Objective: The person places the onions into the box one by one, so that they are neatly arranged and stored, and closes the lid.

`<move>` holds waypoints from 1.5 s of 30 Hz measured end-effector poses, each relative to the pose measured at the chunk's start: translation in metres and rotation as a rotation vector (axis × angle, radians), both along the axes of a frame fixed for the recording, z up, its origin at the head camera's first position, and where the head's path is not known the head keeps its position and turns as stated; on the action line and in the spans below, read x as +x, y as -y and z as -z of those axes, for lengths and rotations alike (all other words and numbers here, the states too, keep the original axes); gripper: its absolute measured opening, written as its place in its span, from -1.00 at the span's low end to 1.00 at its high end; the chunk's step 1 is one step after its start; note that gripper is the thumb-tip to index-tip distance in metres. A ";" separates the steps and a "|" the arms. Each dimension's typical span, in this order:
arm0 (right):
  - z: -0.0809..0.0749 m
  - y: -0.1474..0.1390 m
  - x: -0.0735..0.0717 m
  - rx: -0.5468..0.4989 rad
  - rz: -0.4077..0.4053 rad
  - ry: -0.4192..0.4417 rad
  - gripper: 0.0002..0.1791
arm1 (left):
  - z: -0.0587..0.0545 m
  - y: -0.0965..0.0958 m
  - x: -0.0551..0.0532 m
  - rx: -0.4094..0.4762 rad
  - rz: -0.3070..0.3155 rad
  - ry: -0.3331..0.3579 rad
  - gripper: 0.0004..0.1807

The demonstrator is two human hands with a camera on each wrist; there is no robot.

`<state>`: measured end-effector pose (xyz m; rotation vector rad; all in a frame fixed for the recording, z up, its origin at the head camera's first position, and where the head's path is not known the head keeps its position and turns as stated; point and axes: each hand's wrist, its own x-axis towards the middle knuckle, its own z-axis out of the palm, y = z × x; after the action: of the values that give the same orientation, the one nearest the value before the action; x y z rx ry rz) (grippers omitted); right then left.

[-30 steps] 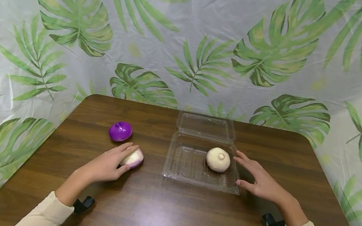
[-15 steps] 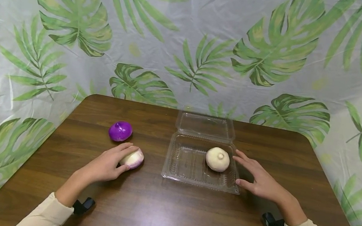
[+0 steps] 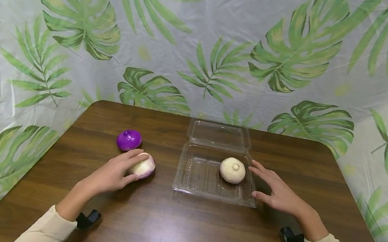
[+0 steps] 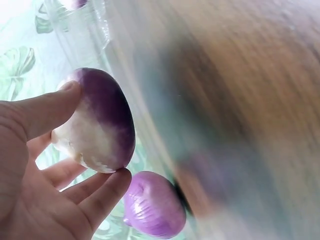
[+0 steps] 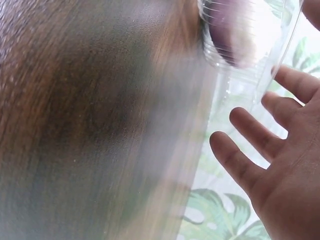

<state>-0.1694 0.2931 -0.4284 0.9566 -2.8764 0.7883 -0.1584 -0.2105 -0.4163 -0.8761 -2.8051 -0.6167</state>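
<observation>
My left hand [image 3: 112, 173] holds a white and purple turnip [image 3: 144, 167] between thumb and fingers. In the left wrist view the turnip [image 4: 100, 122] shows its purple side turned toward the table, apparently just off the surface. Just beyond that hand sits a shiny purple onion [image 3: 129, 140]. A second turnip [image 3: 232, 170], pale side up, lies in the right half of a clear plastic container [image 3: 194, 193]. Spread fingers of my right hand [image 3: 280, 194] rest at the container's right edge, as the right wrist view also shows, holding no vegetable.
The container's clear lid [image 3: 219, 134] is folded back behind it, near the far edge of the brown wooden table [image 3: 175, 222]. A leaf-patterned sheet [image 3: 217, 40] hangs behind the table.
My left hand and its turnip have risen slightly, and the turnip has tipped a little. The container has shifted a trace leftward along with my right hand.
</observation>
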 end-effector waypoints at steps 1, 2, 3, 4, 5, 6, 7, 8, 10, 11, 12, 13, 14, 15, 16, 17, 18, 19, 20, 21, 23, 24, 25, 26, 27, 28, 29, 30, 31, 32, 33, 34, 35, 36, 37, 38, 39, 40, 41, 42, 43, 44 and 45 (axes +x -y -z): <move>0.000 0.000 0.000 0.000 -0.001 -0.001 -0.23 | -0.002 -0.001 0.000 0.006 0.001 -0.006 -0.35; 0.000 0.000 0.000 0.000 -0.002 -0.001 -0.23 | -0.003 -0.002 0.000 0.012 0.002 -0.012 -0.35; 0.000 0.000 0.000 0.000 -0.003 -0.002 -0.23 | -0.005 -0.002 0.000 0.014 0.003 -0.019 -0.35; 0.000 0.000 0.000 -0.001 -0.003 -0.001 -0.23 | -0.006 -0.003 0.000 0.017 0.006 -0.027 -0.34; 0.000 0.000 0.000 -0.002 -0.003 0.000 -0.23 | -0.008 -0.005 0.000 0.018 0.011 -0.035 -0.34; 0.000 0.000 0.000 -0.003 -0.004 -0.001 -0.23 | -0.011 -0.006 0.000 0.018 0.013 -0.039 -0.33; 0.000 0.000 0.000 -0.005 -0.004 -0.002 -0.24 | -0.013 -0.008 0.000 0.019 0.019 -0.048 -0.33; 0.000 0.000 0.000 -0.005 -0.004 -0.002 -0.24 | -0.016 -0.010 -0.001 0.017 0.025 -0.058 -0.32; 0.000 0.001 0.000 -0.004 -0.003 -0.003 -0.24 | -0.022 -0.015 -0.002 0.014 0.041 -0.072 -0.32; 0.000 0.001 0.000 -0.002 -0.003 -0.004 -0.24 | -0.025 -0.017 -0.003 0.011 0.051 -0.082 -0.31; 0.000 0.001 0.000 -0.002 -0.003 -0.005 -0.24 | -0.028 -0.019 -0.003 0.009 0.060 -0.089 -0.31; 0.000 0.001 0.000 -0.001 -0.002 -0.004 -0.24 | -0.031 -0.021 -0.004 0.006 0.070 -0.097 -0.31; 0.000 0.001 0.000 0.000 -0.003 -0.004 -0.24 | -0.034 -0.024 -0.005 0.003 0.083 -0.107 -0.32; 0.000 0.001 0.000 0.000 -0.003 -0.003 -0.24 | -0.036 -0.027 -0.006 0.004 0.096 -0.114 -0.32; 0.000 0.001 0.000 -0.001 -0.003 -0.001 -0.24 | -0.038 -0.029 -0.007 0.003 0.111 -0.123 -0.32; 0.000 0.001 0.000 -0.001 -0.004 0.000 -0.24 | -0.040 -0.032 -0.008 0.004 0.126 -0.131 -0.31; -0.001 0.002 0.000 -0.002 -0.005 0.000 -0.24 | -0.042 -0.035 -0.009 0.004 0.144 -0.141 -0.31; -0.001 0.002 0.000 -0.003 -0.005 -0.001 -0.24 | -0.043 -0.039 -0.010 0.004 0.164 -0.149 -0.30; -0.001 0.002 -0.001 -0.004 -0.007 -0.005 -0.24 | -0.044 -0.043 -0.011 0.000 0.186 -0.158 -0.30; -0.001 0.003 -0.001 -0.002 -0.008 -0.008 -0.24 | -0.046 -0.047 -0.012 -0.004 0.206 -0.166 -0.30; -0.001 0.004 -0.001 -0.004 -0.014 -0.019 -0.25 | -0.047 -0.054 -0.013 -0.017 0.246 -0.181 -0.30; 0.000 0.004 -0.002 -0.004 -0.017 -0.024 -0.25 | -0.048 -0.058 -0.013 -0.026 0.264 -0.186 -0.30; 0.000 0.005 -0.002 -0.003 -0.019 -0.027 -0.25 | -0.049 -0.061 -0.014 -0.036 0.280 -0.190 -0.31; 0.000 0.005 -0.002 -0.003 -0.021 -0.027 -0.25 | -0.050 -0.065 -0.014 -0.048 0.292 -0.191 -0.31; -0.001 0.005 -0.002 -0.001 -0.022 -0.024 -0.25 | -0.050 -0.068 -0.014 -0.060 0.303 -0.191 -0.32; -0.001 0.006 -0.002 -0.004 -0.021 -0.022 -0.25 | -0.051 -0.070 -0.014 -0.073 0.311 -0.187 -0.32; -0.001 0.006 -0.002 -0.003 -0.018 -0.016 -0.25 | -0.051 -0.073 -0.013 -0.085 0.316 -0.181 -0.33; -0.001 0.006 -0.002 -0.002 -0.015 -0.012 -0.25 | -0.051 -0.075 -0.013 -0.097 0.318 -0.173 -0.33; -0.001 0.006 -0.001 -0.002 -0.011 -0.007 -0.24 | -0.051 -0.078 -0.013 -0.105 0.322 -0.164 -0.33; -0.001 0.006 -0.001 -0.003 -0.009 -0.003 -0.24 | -0.051 -0.080 -0.013 -0.112 0.324 -0.153 -0.34; -0.001 0.006 -0.001 -0.005 -0.006 -0.002 -0.24 | -0.051 -0.083 -0.013 -0.115 0.325 -0.147 -0.34; -0.001 0.006 -0.001 -0.002 -0.007 -0.004 -0.24 | -0.051 -0.085 -0.013 -0.115 0.328 -0.140 -0.35; 0.000 0.006 -0.001 -0.003 -0.007 -0.006 -0.23 | -0.051 -0.087 -0.013 -0.115 0.331 -0.136 -0.35; 0.000 0.005 -0.001 -0.004 -0.007 -0.010 -0.23 | -0.051 -0.089 -0.013 -0.114 0.335 -0.134 -0.35; 0.000 0.005 -0.001 -0.004 -0.008 -0.014 -0.23 | -0.050 -0.091 -0.013 -0.115 0.340 -0.133 -0.36; 0.000 0.005 -0.001 -0.003 -0.009 -0.017 -0.23 | -0.050 -0.092 -0.013 -0.118 0.343 -0.132 -0.36; 0.001 0.004 -0.001 -0.002 -0.010 -0.019 -0.23 | -0.049 -0.094 -0.013 -0.121 0.347 -0.133 -0.35; 0.001 0.004 -0.002 0.000 -0.010 -0.021 -0.23 | -0.048 -0.096 -0.013 -0.125 0.350 -0.131 -0.35; 0.001 0.004 -0.002 -0.003 -0.008 -0.020 -0.23 | -0.047 -0.097 -0.013 -0.129 0.350 -0.128 -0.35; 0.001 0.003 -0.002 -0.001 -0.009 -0.017 -0.23 | -0.046 -0.098 -0.014 -0.133 0.351 -0.125 -0.36; 0.001 0.003 -0.002 0.000 -0.010 -0.015 -0.23 | -0.045 -0.100 -0.014 -0.140 0.349 -0.122 -0.36; 0.001 0.003 -0.002 0.000 -0.010 -0.012 -0.23 | -0.045 -0.101 -0.014 -0.144 0.348 -0.119 -0.36; 0.001 0.003 -0.002 0.000 -0.010 -0.011 -0.24 | -0.044 -0.103 -0.014 -0.146 0.348 -0.117 -0.36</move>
<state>-0.1712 0.2899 -0.4298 0.9729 -2.8648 0.7818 -0.1727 -0.1076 -0.3725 -1.3982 -2.6370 -0.3873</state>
